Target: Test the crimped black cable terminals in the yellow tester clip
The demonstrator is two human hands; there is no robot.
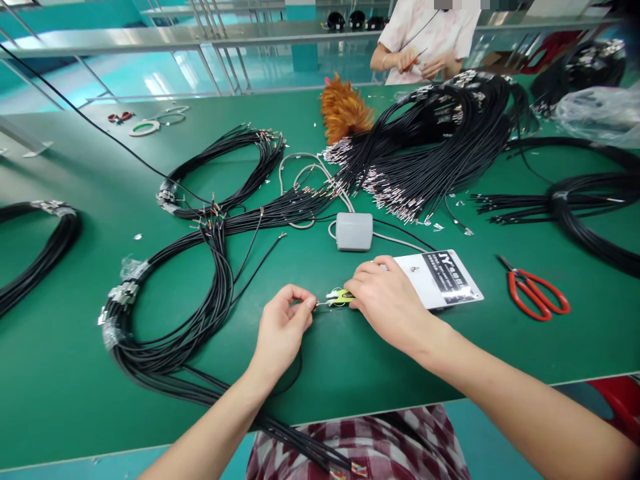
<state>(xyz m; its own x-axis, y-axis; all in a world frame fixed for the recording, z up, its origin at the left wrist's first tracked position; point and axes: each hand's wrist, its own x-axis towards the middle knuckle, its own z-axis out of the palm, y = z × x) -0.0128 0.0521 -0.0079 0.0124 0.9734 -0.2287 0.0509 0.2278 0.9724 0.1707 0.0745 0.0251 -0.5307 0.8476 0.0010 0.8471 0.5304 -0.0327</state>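
Observation:
My left hand [286, 323] is closed, thumb and fingertips pinching the end of a thin black cable [300, 367]. A fine pale wire stretches from those fingertips to the tip of a small yellow-green hand tool [341, 297]. My right hand [387, 297] is wrapped over that tool, hiding most of it; its exact kind does not show. Just behind the right hand lies a white box-like plate [435, 277] with a black printed label. Left of my hands, a looped bundle of black cables [165, 347] trails off the table's front edge onto my lap.
Red-handled scissors [537, 293] lie at the right. A grey box [354, 231] with cords sits ahead of my hands. Beyond it are a large heap of black cables [450, 147] and an orange-brown feather duster [345, 110]. Another person [425, 43] works across the table.

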